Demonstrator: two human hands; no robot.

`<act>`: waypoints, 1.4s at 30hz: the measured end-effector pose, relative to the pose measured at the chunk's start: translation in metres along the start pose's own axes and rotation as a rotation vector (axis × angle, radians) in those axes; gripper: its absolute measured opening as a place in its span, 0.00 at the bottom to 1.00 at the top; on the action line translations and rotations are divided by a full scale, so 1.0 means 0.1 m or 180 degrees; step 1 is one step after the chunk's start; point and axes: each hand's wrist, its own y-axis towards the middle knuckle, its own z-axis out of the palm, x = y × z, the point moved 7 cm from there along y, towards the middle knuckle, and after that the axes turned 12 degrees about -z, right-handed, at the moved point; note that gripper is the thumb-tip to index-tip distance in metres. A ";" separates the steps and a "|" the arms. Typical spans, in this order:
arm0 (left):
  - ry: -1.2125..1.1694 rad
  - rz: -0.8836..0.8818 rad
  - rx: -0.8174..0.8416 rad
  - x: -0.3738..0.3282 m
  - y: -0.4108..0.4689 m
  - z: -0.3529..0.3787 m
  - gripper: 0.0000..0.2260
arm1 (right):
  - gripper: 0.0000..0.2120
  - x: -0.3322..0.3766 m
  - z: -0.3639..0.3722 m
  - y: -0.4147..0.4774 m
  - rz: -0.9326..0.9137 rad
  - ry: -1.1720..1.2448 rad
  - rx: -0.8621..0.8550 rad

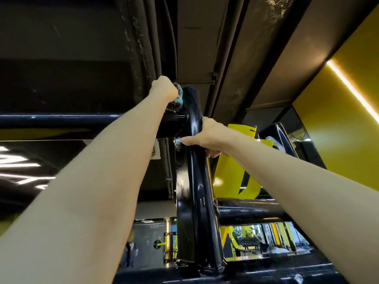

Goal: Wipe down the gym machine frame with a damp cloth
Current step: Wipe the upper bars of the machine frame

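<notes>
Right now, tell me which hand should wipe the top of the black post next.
Left. The left hand grips the cloth right at the top of the post, while the right hand holds no cloth and only grips the post lower down, likely steadying.

2 bare forearms (98,181), long and slim, narrow wrists (230,145), bare left hand (164,89), bare right hand (211,136)

dim overhead, the ceiling (61,37) nearly black. a warm light strip (349,87) glows on the yellow wall (338,140) at right. white glare streaks the glossy black frame (198,181). wide-angle bending at edges; soft, slightly smeared detail throughout.
</notes>
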 end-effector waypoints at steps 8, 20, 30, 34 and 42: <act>0.0212 0.0329 -0.0433 -0.11 -0.30 -0.08 0.14 | 0.42 -0.05 0.03 0.01 -0.0196 0.0075 -0.0354; 0.0888 0.2111 -0.0058 0.07 -1.50 -0.07 0.12 | 0.13 -0.36 0.26 -0.68 0.0240 0.1301 -0.0631; 0.0339 0.1565 0.1089 0.89 -2.23 0.10 0.14 | 0.12 -0.21 0.22 -0.77 0.0440 0.0927 -0.0701; 0.0579 0.1238 0.2239 1.17 -2.50 0.21 0.11 | 0.12 -0.19 0.27 -0.81 0.0496 0.0852 -0.0776; -0.1203 -0.0412 0.1850 1.43 -2.11 -0.74 0.13 | 0.15 0.60 0.16 -0.86 -0.0644 0.0893 -0.1275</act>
